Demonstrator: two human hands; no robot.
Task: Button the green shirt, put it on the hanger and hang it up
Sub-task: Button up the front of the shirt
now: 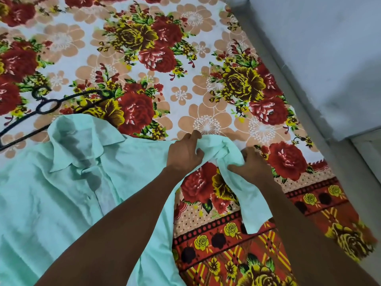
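Both hands grip the sleeve (224, 153) of the green shirt (61, 193): left hand (185, 153), right hand (250, 164). Shirt body lies left of them. Advise pulling the sleeve flat before buttoning.

Both bare arms reach forward; left hand (185, 154) and right hand (250, 163) sit close together, fingers curled, pinching the shirt sleeve (224, 153).
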